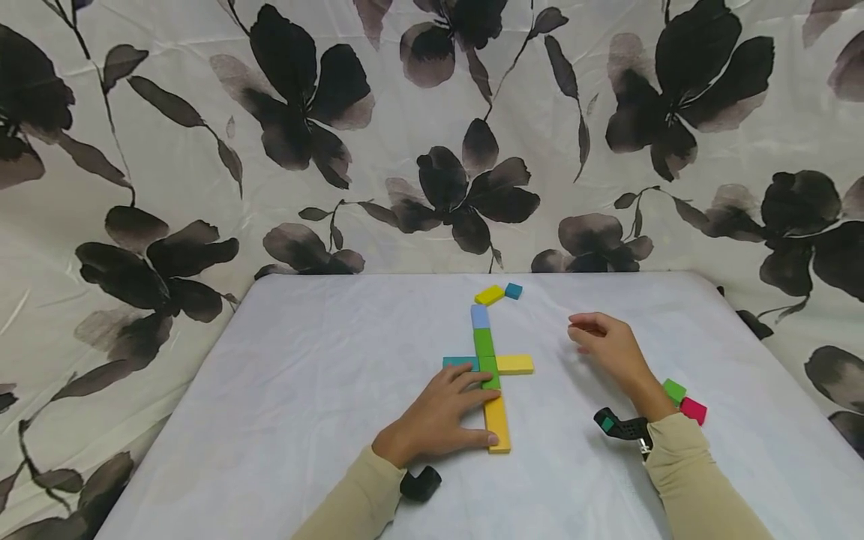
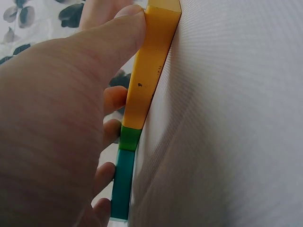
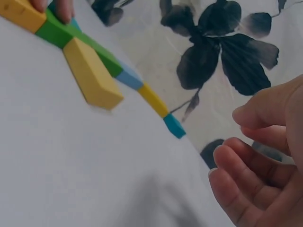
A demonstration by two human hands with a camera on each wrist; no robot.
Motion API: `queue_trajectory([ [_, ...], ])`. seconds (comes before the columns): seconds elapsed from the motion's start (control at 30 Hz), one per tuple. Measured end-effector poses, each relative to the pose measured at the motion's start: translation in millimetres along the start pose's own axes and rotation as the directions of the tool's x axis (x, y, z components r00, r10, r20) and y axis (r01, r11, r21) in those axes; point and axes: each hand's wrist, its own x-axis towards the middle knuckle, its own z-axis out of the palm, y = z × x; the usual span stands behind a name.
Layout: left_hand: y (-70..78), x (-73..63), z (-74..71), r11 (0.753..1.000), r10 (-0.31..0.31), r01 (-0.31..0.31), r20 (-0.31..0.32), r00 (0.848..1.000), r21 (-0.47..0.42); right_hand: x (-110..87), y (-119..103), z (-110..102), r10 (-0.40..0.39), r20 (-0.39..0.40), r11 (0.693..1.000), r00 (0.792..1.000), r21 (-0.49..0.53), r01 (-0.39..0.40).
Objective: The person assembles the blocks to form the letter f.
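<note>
Flat on a row of wooden blocks lies my left hand (image 1: pixel 439 414), its fingers spread. Its thumb touches the near end of an orange block (image 1: pixel 498 426), and other fingertips rest about the lower green block (image 1: pixel 487 364) and the teal block (image 1: pixel 460 361). A second green block (image 1: pixel 484 342) and a light blue block (image 1: pixel 480 316) extend the row away from me. A yellow block (image 1: pixel 515 364) juts out to the right, making a cross shape. My right hand (image 1: pixel 607 351) hovers over the table to the right, fingers loosely bent, holding nothing.
Past the light blue block, another yellow block (image 1: pixel 489 295) lies at an angle beside a small teal-blue block (image 1: pixel 514 291). Near my right wrist are a loose green block (image 1: pixel 674 391) and a red block (image 1: pixel 694 410). A white cloth (image 1: pixel 304 360) covers the table; a flowered curtain (image 1: pixel 378 150) hangs behind.
</note>
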Motion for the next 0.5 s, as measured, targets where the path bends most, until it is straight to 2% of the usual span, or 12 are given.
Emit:
queue_trajectory([
  [0.2,1.5,-0.1,-0.3,1.000,-0.001,0.001,0.004,1.000,0.006,-21.3,9,-24,-0.035,0.004,0.997,0.999,-0.073,0.035],
  [0.37,-0.1,-0.1,1.0,1.000,-0.005,0.005,0.000,1.000,0.007,-35.8,19,-43,-0.076,-0.060,0.989,0.995,-0.128,0.068],
  [0.5,-1.0,0.3,1.4,1.000,-0.002,0.002,-0.001,1.000,0.011,-46.2,27,-56,-0.069,-0.109,0.982,0.992,-0.185,0.048],
])
